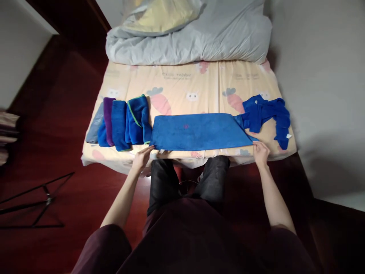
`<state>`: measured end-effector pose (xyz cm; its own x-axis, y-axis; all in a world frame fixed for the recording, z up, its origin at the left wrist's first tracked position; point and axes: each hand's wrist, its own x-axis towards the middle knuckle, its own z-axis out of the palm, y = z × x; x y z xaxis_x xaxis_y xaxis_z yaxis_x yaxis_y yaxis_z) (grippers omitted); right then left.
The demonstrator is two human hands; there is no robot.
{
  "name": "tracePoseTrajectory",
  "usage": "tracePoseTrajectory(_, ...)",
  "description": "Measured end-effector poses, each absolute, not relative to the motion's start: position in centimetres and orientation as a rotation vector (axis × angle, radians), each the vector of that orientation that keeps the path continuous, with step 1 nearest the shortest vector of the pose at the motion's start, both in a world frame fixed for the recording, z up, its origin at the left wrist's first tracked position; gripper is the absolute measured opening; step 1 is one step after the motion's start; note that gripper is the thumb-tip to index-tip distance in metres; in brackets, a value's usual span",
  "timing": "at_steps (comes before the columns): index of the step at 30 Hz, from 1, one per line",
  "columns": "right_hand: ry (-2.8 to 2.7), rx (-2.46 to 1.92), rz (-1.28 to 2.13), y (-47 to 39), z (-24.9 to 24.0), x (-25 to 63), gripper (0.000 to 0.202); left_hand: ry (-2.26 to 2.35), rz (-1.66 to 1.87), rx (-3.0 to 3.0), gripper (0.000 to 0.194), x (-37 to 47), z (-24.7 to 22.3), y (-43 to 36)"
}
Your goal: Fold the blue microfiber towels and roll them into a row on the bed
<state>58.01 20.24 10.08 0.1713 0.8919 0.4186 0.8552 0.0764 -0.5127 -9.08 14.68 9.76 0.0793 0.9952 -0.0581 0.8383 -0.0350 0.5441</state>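
A blue towel [199,131] lies stretched out along the front of the bed, with a small reddish mark on it. My left hand [143,156] pinches its near left corner. At the near right corner, my right hand [261,153] is closed on the towel's edge, and the cloth there is skewed and slightly lifted. Left of it sits a row of folded towels: a blue one with green trim [138,118], another blue one [119,123], a purple one [108,120] and a grey-blue one [96,127]. Crumpled blue cloths [266,116] with white tags lie to the right, touching the towel's end.
The bed [191,87] has a cream sheet with carrot and rabbit prints. A rolled grey quilt [222,42] and a yellowish pillow [165,17] are at its far end. A wall [322,95] stands on the right. A black tripod stand [48,198] is on the dark red floor at left.
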Motion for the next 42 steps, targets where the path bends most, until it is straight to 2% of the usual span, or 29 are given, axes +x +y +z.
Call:
tracePoseTrajectory(5,-1.595,-1.907,0.26,18.6,3.9,58.8,0.021,1.824,0.223,1.874,0.05,-8.9,6.0,13.4)
tracePoseTrajectory(10,-1.609,-1.933,0.305,18.1,2.0,59.5,0.023,1.855,-0.137,1.958,0.042,-8.3,7.9,14.4)
tracePoseTrajectory(12,-1.647,-1.938,0.312,18.3,2.0,59.6,0.026,1.903,-0.209,2.011,0.044,-7.5,9.0,16.0)
tracePoseTrajectory(18,-1.605,-1.98,0.288,19.1,2.5,58.8,0.036,1.957,0.205,2.266,0.057,-4.9,7.9,23.4)
tracePoseTrajectory(26,-1.557,-2.034,0.429,20.5,2.1,58.9,0.041,2.015,0.241,2.159,0.076,-8.7,3.8,25.8)
tracePoseTrajectory(29,-1.578,-2.045,0.434,21.4,2.1,59.0,0.043,1.994,0.244,2.172,0.075,-10.2,4.0,25.3)
tracePoseTrajectory(36,-1.672,-2.012,0.527,26.4,3.0,58.9,0.05,1.965,0.128,2.304,0.06,-13.1,4.9,25.6)
tracePoseTrajectory(42,-1.87,-2.026,0.628,32.0,3.6,59.6,0.053,1.931,0.215,2.369,0.063,-15.8,4.8,24.8)
